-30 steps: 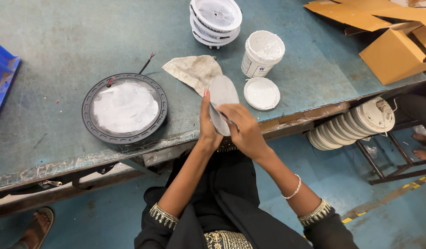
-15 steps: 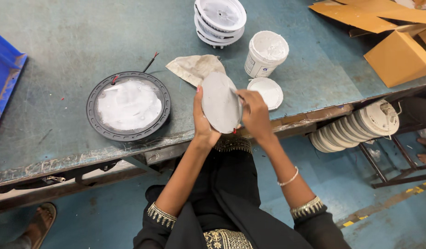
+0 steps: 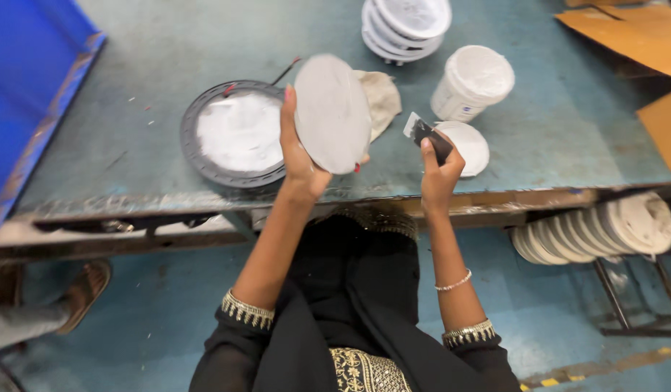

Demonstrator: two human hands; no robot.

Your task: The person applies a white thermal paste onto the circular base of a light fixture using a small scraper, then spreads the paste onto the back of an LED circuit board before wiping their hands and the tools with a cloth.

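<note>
- Left hand (image 3: 301,156) grips a round grey flat disc (image 3: 332,113) by its lower left edge — thumb along the rim, fingertips hidden behind the disc apart from one red nail showing at the bottom edge. Disc is lifted off the bench and tilted; its face is motion-blurred, no surface detail readable.
- Right hand (image 3: 438,174) is closed around a small dark scraper-like tool with a pale tip (image 3: 425,132). Most of the handle is buried in the fist, so exact shape is hard to tell.
- Tool tip sits just right of the disc, not touching it.
- Round black-rimmed lamp housing with a white centre (image 3: 234,134) lies flat on the worn teal metal workbench (image 3: 168,51), just left of the disc; its right edge is covered by the left hand. A thin red-and-black wire pokes out at its top.
- Crumpled beige cloth (image 3: 381,98) — largely hidden behind the disc.
- White plastic tub (image 3: 472,83) stands upright; its white round lid (image 3: 466,145) lies flat beside the right hand, partly covered by the tool.
- Stack of white round housings (image 3: 407,25) at top edge, cut off.
- Brown cardboard sheets (image 3: 633,33) top right, cut off.
- Blue plastic bin (image 3: 30,87) at left, cut off.
- Row of white discs on edge (image 3: 597,232) on a rack under the bench.
- Sandalled foot of another person (image 3: 85,287) lower left.
</note>
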